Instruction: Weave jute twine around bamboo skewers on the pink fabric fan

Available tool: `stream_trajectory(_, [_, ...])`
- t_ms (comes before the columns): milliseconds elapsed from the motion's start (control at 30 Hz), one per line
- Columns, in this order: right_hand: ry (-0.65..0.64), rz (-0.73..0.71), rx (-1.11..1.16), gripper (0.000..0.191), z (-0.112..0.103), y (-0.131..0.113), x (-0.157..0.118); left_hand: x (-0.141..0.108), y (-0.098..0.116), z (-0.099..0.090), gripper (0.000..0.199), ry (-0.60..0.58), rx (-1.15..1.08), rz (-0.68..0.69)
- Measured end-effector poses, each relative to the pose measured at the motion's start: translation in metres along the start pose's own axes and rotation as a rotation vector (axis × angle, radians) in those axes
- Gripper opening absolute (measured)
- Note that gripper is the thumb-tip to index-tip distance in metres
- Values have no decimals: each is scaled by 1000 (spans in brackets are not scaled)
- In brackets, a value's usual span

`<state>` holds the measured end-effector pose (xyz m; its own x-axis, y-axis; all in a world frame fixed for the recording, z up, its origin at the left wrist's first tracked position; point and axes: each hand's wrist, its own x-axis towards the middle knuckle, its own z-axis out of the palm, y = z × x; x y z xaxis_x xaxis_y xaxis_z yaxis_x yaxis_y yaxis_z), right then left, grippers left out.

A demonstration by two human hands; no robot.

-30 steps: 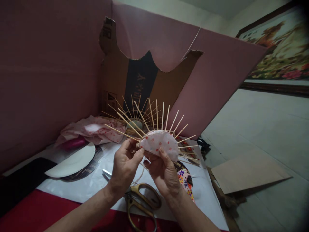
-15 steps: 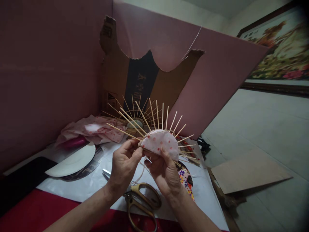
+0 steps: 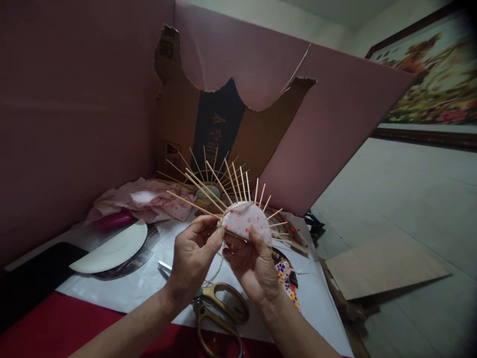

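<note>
- A half-round piece, covered in dotted pale fabric and fanned with thin wooden sticks, is held up above a white-covered table.
- Its left corner is pinched between thumb and fingers of the left hand; its lower edge is gripped by the right hand, the thumb laid on the fabric. Whether the two hands touch cannot be told.
- Below, a length of twine is seen hanging between the wrists.
- Bronze-handled scissors are laid directly beneath, their middle partly hidden by the left wrist.
- A floral-patterned piece is partly blocked by the right hand.
- Behind, a second stick frame is crossed in view by the held sticks.
- To the left, crumpled dotted cloth, a magenta object and a white half-disc are gathered.
- The background is filled by torn-edged cardboard, backed by pink panels.
</note>
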<state>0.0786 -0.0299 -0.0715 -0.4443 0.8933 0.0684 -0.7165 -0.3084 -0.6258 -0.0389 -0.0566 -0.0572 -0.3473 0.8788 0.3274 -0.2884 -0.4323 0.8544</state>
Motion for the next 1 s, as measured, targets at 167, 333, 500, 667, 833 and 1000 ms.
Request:
stream_trajectory(167, [9, 0, 18, 25, 1, 0, 0, -1, 1, -1, 18, -5, -22, 21])
stream_trajectory(333, [-1, 14, 38, 24, 0, 1, 0, -3, 1, -1, 16, -12, -45, 23])
stream_trajectory(500, [-15, 15, 33, 28, -4, 3, 0, -3, 1, 0, 14, -32, -26, 34])
stream_trajectory(667, [32, 17, -12, 26, -4, 3, 0, -3, 2, 0, 15, -34, -30, 37])
stream_trajectory(833, [11, 6, -62, 30, -5, 4, -1, -5, 3, 0, 12, -55, -22, 53])
stream_trajectory(1000, [57, -28, -41, 26, -2, 2, -2, -4, 1, -2, 11, -83, 66, 125])
